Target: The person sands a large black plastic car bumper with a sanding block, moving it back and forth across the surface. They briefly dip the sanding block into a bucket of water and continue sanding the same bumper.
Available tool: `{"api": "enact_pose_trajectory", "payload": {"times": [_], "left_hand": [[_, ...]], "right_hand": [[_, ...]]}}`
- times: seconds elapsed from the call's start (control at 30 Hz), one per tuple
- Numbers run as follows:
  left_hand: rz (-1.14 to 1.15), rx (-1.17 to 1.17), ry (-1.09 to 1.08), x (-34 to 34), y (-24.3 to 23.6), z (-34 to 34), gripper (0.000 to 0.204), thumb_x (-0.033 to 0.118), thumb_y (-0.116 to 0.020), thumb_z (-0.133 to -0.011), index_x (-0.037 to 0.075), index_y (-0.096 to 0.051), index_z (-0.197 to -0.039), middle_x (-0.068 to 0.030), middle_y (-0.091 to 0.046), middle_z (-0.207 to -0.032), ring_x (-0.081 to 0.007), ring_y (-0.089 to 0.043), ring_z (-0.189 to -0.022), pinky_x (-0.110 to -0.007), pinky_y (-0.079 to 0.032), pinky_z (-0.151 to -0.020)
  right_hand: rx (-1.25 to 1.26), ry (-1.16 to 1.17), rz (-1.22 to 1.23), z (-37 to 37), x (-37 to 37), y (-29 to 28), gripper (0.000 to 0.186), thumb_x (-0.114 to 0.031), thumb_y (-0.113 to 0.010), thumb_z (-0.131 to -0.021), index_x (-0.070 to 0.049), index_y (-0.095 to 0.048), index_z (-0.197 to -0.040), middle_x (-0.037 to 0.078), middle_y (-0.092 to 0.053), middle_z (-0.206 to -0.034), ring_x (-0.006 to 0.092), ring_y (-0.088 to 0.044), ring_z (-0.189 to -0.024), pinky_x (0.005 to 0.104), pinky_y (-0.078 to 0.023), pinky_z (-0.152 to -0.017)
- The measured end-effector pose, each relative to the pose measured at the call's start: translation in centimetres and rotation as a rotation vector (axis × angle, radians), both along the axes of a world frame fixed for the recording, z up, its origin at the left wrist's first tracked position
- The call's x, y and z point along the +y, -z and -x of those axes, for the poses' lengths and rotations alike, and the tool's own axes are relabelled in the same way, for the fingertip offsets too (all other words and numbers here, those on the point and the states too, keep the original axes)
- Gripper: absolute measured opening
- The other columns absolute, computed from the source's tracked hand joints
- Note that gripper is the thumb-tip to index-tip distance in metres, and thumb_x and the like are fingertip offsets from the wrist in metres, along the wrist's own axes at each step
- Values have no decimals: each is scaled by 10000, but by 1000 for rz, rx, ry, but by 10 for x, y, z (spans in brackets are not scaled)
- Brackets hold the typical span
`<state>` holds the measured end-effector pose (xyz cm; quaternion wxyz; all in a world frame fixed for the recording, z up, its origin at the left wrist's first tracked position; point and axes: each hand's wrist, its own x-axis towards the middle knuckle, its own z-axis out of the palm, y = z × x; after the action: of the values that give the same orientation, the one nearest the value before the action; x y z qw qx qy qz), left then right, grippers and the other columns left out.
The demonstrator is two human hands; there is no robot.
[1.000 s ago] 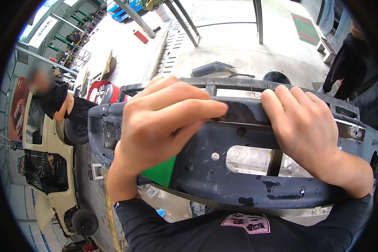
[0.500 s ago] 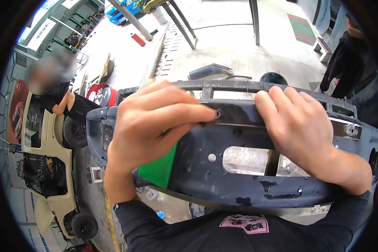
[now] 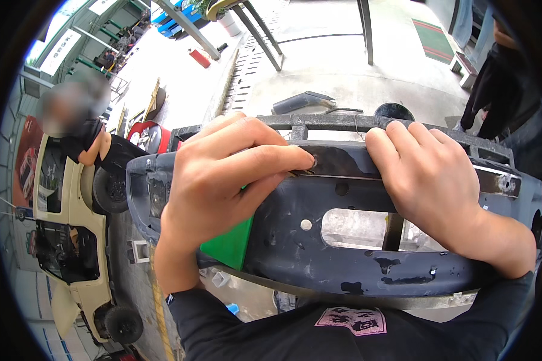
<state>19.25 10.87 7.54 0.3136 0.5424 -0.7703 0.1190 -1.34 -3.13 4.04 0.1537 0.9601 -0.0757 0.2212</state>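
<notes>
A dark grey car bumper [image 3: 295, 256], scuffed and patched with black, lies across in front of me. My left hand [image 3: 229, 174] is at its far edge, left of the middle. Thumb and index finger pinch together beside a small hole in the dark strip [image 3: 343, 161]; a thin dark sliver shows under the fingertips, too small to name. My right hand [image 3: 424, 180] lies farther right, its fingers curled over the same edge and their tips hidden. A bright green flat piece [image 3: 230, 240] rests against the bumper below my left wrist.
A grey metal frame [image 3: 331, 136] runs behind the bumper. Beyond it a dark bent part [image 3: 298, 102] lies on the floor, near a round black object [image 3: 394, 111]. A beige off-road vehicle [image 3: 72, 222] and a person [image 3: 84, 138] are at the left; another person [image 3: 494, 90] stands far right.
The thumb and fingertips of my left hand have shifted slightly right along the strip and now cover more of the small hole. My right hand stays in place on the edge.
</notes>
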Motion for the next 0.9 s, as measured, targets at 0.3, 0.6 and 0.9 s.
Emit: {"api": "enact_pose_trajectory", "payload": {"times": [0.3, 0.6, 0.9], "left_hand": [[-83, 92, -59, 9, 9, 4, 371, -118, -701, -605, 57, -787, -921, -85, -681, -770, -184, -659, -674, -291, -510, -591], [71, 48, 66, -14, 36, 21, 387, -72, -750, -606, 117, -785, -942, -28, -594, -764, -201, -604, -667, -332, -482, -582], [-48, 51, 27, 8, 10, 2, 357, -98, -712, -574, 72, -796, -876, -39, -646, -707, -173, -607, -633, -299, -463, -562]], "right_hand": [[-33, -28, 14, 2, -1, 8, 162, -103, -623, -805, -52, -590, -954, 45, -557, -773, 197, -617, -717, 317, -499, -633], [-2, 10, -5, 20, -8, 19, 160, -111, -621, -800, -71, -602, -954, 41, -551, -770, 191, -597, -696, 310, -477, -614], [-17, -4, 62, 11, -3, 6, 128, -117, -636, -802, -77, -567, -902, 23, -583, -755, 165, -639, -691, 285, -510, -607]]}}
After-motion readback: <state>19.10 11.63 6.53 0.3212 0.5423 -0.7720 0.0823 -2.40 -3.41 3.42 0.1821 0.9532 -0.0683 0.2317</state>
